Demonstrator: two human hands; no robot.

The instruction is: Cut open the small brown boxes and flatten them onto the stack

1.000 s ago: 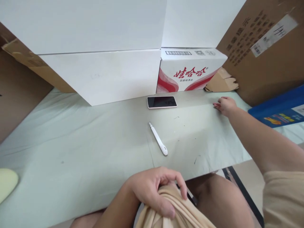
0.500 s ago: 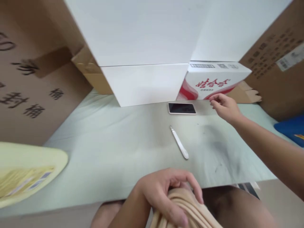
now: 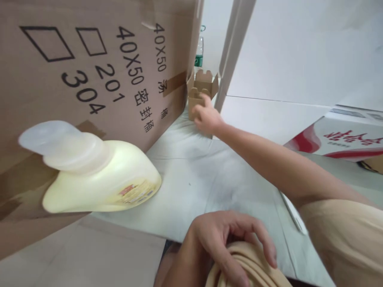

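My right hand (image 3: pixel 207 115) is stretched far across the pale green table cover (image 3: pixel 191 179) to a small open cardboard box (image 3: pixel 201 88) in the back corner. Its fingers are extended and touch the box's front; I see no grip on it. My left hand (image 3: pixel 227 241) is at the bottom edge, fingers curled round a bunch of beige fabric (image 3: pixel 248 269) in my lap. A white pen (image 3: pixel 295 215) lies on the cover, partly hidden under my right arm.
A pale yellow bottle (image 3: pixel 107 181) with a whitish cap lies on its side at the left, against a large printed brown carton (image 3: pixel 89 59). White boxes (image 3: pixel 284 59) stand behind; a red-and-white carton (image 3: pixel 338 139) is at right. A green-labelled bottle (image 3: pixel 199 52) stands behind the small box.
The view has swung left. My right hand left the area by the phone and reached across to the small cardboard box. The left hand keeps its hold on the fabric.
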